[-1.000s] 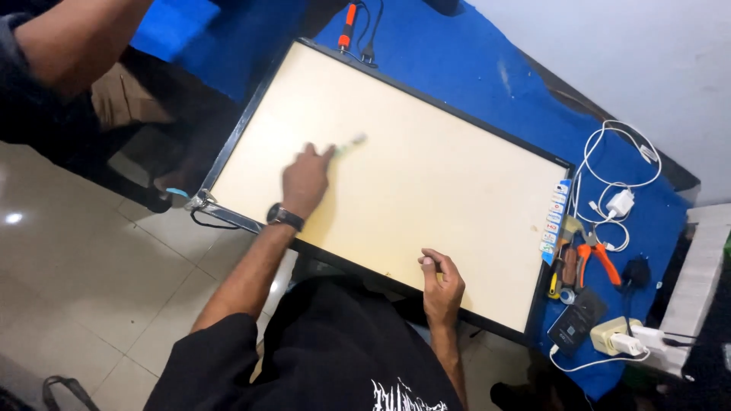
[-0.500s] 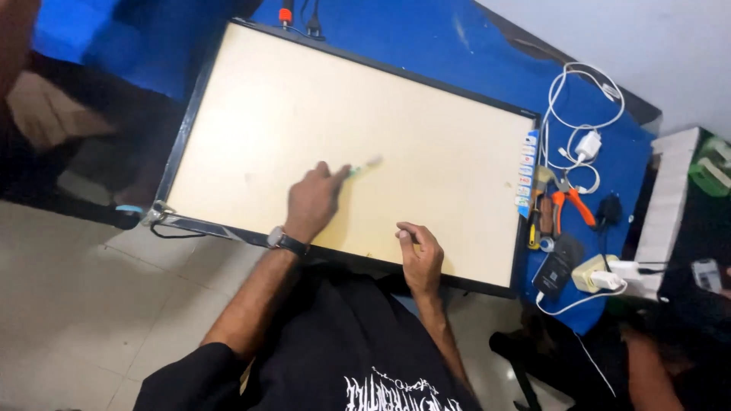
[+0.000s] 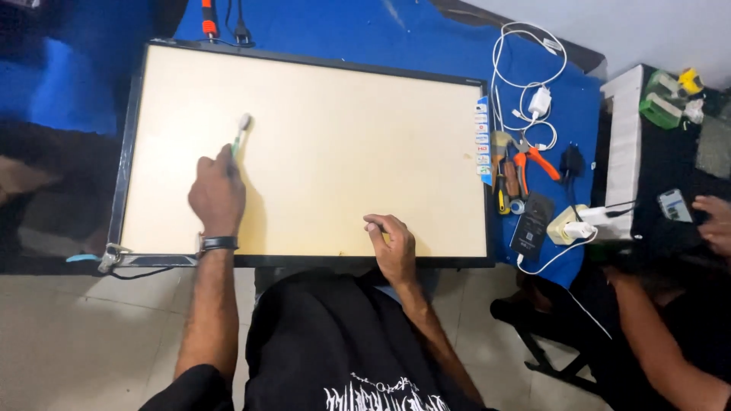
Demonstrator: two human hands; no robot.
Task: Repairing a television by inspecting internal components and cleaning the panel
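Note:
A large cream-coloured flat panel (image 3: 343, 137) in a black frame lies on a blue table (image 3: 365, 34). My left hand (image 3: 217, 194), with a dark wristband, grips a small brush (image 3: 240, 133) with a light head, its tip resting on the panel's left part. My right hand (image 3: 392, 243) rests with curled fingers on the panel's near edge, holding the panel down; nothing visible in it.
Right of the panel lie orange-handled pliers (image 3: 533, 161), screwdrivers, a white cable with charger (image 3: 537, 99), a dark phone-like device (image 3: 533, 224) and a white box (image 3: 624, 144). Another person's arm (image 3: 655, 342) and hand (image 3: 716, 221) are at the right. A tiled floor shows below.
The view has swung so the panel lies more level in frame. My left hand with the brush has shifted toward the panel's left part; my right hand stays on the near edge.

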